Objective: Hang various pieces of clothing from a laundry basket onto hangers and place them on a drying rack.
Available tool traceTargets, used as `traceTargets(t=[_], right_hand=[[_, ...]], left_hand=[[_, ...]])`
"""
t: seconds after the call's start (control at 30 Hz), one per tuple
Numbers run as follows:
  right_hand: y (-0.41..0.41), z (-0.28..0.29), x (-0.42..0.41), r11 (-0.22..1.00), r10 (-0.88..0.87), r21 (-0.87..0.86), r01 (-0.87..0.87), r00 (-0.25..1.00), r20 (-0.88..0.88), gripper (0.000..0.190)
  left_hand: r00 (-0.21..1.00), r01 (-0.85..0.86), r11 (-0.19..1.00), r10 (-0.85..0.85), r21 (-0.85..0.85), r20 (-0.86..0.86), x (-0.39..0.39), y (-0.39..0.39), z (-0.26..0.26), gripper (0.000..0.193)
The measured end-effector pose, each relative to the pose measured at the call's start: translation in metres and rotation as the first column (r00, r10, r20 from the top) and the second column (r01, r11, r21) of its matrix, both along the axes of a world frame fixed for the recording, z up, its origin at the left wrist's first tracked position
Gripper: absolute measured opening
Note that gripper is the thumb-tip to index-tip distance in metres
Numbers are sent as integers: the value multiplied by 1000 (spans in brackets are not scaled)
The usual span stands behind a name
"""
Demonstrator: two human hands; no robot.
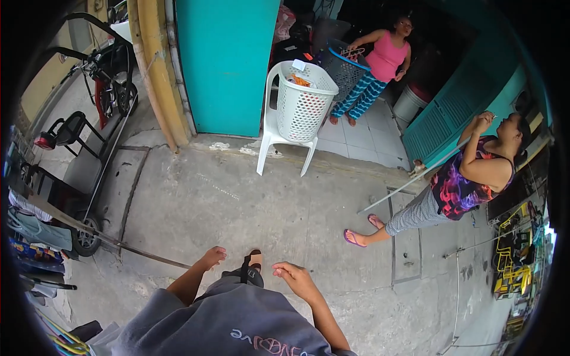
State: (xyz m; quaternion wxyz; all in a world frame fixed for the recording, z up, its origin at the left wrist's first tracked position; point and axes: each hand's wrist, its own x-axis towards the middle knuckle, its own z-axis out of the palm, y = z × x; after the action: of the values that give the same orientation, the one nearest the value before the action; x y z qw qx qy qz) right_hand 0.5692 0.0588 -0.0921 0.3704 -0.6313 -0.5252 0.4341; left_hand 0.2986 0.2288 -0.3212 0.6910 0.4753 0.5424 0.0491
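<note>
My left hand (214,257) is raised over the concrete floor at my waist, its fingers loosely curled, holding nothing that I can see. Opposite it, my right hand (294,277) hangs in the air with bent fingers and nothing visible in them. Ahead of me a white perforated laundry basket (307,111) rests on a white plastic chair (270,129) by the doorway; orange cloth (301,80) shows inside it. Behind it, a person in a pink top has a hand at a dark basket (345,71) with a blue rim, with hangers (352,54) at its top.
At the right stands another person (472,178) with a long pole (414,180) slanting to the floor. A raised door sill (213,146) runs ahead. A motorcycle with a sidecar (84,173) stands left, near hanging clothes (40,231) and a long bar (147,256).
</note>
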Motion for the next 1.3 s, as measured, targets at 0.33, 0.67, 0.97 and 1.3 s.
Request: traceTargets(t=[0.33,0.67,0.97,1.3], right_hand=[[138,1,129,973,-209,-98,211,977,32,20],[289,-28,265,999,30,-12,-30,1000,-2,19],[448,28,403,999,44,21,-43,997,-55,21],[650,56,476,1000,2,16,-2,1000,8,21]], left_hand=[[993,37,996,-27,82,-113,97,180,17,34],[971,-238,970,239,48,-11,209,251,34,40],[917,-386,915,395,119,-63,285,316,79,40],[866,-499,772,459,395,197,345,440,148,25]])
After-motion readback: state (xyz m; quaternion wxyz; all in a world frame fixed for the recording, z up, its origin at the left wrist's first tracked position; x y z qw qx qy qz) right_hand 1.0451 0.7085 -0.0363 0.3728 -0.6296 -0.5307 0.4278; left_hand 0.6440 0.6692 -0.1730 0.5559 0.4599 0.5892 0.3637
